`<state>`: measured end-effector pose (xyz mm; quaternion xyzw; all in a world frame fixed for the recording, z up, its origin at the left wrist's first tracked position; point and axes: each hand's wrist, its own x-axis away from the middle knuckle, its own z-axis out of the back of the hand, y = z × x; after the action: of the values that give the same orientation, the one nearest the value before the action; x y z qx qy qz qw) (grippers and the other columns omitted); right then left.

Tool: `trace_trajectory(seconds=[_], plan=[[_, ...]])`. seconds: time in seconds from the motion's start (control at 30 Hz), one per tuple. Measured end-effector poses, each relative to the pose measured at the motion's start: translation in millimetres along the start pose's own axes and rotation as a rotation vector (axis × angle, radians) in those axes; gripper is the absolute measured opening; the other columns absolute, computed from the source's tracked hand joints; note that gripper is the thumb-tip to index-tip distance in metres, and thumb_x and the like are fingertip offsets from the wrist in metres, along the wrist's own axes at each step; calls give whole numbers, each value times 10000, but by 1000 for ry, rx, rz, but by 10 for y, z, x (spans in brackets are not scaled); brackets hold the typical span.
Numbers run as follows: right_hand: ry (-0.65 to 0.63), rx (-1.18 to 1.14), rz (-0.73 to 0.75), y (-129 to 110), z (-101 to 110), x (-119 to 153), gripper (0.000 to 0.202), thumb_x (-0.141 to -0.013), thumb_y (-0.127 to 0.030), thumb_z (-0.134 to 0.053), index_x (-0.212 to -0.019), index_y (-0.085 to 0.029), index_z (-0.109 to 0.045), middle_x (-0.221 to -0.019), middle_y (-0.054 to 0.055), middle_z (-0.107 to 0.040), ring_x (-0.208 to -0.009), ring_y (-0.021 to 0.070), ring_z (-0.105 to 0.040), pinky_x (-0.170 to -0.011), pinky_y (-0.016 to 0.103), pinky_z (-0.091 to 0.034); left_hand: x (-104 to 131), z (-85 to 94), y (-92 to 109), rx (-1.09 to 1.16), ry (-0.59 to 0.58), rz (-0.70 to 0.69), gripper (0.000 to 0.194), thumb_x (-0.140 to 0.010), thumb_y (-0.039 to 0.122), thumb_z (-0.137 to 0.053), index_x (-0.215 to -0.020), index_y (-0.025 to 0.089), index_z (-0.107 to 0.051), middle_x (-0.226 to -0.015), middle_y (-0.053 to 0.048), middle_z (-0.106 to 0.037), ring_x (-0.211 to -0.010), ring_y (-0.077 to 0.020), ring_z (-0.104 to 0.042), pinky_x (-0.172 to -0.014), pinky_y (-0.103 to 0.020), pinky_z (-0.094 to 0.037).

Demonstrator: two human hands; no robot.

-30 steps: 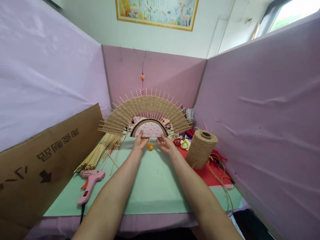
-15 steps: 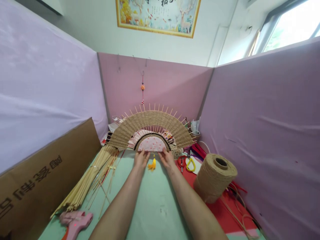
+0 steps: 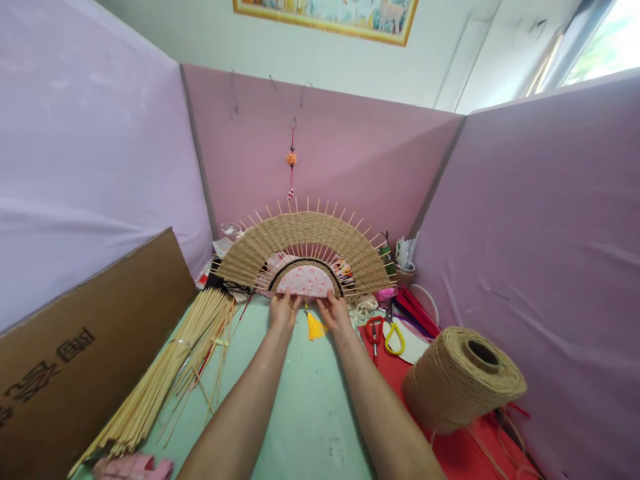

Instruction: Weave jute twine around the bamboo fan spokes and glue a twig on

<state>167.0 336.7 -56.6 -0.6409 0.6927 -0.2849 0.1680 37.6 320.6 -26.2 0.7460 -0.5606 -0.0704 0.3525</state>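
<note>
A woven half-round fan point(image 3: 305, 230) with thin sticks poking out past its outer edge stands raised over the far part of the table. Its inner half-circle is covered in pink patterned fabric point(image 3: 305, 280). My left hand point(image 3: 284, 311) pinches the lower edge of that half-circle on the left, thumb in front. On the right, my right hand point(image 3: 334, 312) grips the same edge. From the bottom middle, between the hands, hangs a yellow tassel point(image 3: 316, 326). The fingers behind the fan are hidden.
Left lie a bundle of thin sticks point(image 3: 170, 367), a pink glue gun point(image 3: 135, 467) cut off by the frame, and a cardboard sheet point(image 3: 95, 353). Right are yellow-handled scissors point(image 3: 395, 339), a red-handled tool point(image 3: 373, 330) and a big twine spool point(image 3: 460, 380). Pink partitions point(image 3: 320, 147) enclose the table.
The camera view has tilted down and come closer, so surroundings shift outward. Both hands still hold the fan, and the tassel has swung to the right.
</note>
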Motion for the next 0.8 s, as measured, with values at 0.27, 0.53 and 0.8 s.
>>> trace_trajectory(seconds=[0.27, 0.53, 0.8], plan=[[52, 40, -26, 38, 4, -134, 171, -737, -124, -676, -842, -218, -580, -795, -26, -724, -787, 134, -682, -769, 336, -578, -185, -27, -94, -49, 99, -8, 129, -858, 61, -569, -798, 174, -553, -928, -26, -631, -873, -116, -643, -854, -413, -573], [125, 128, 42, 84, -91, -75, 252, -641, -63, -658, -801, -220, -543, -699, -57, -665, -777, 113, -652, -759, 250, -553, -230, -11, -106, -49, 116, -10, 137, -837, 57, -594, -772, 174, -565, -849, -17, -616, -782, -108, -638, -820, -393, -584], [114, 322, -4, 26, -153, 21, 243, -572, -64, -689, -620, -197, -491, -482, -85, -515, -430, 62, -475, -419, 164, -394, -251, -64, -58, -89, 123, -9, 159, -857, 95, -591, -721, 162, -543, -715, 12, -562, -617, -50, -565, -765, -265, -576]])
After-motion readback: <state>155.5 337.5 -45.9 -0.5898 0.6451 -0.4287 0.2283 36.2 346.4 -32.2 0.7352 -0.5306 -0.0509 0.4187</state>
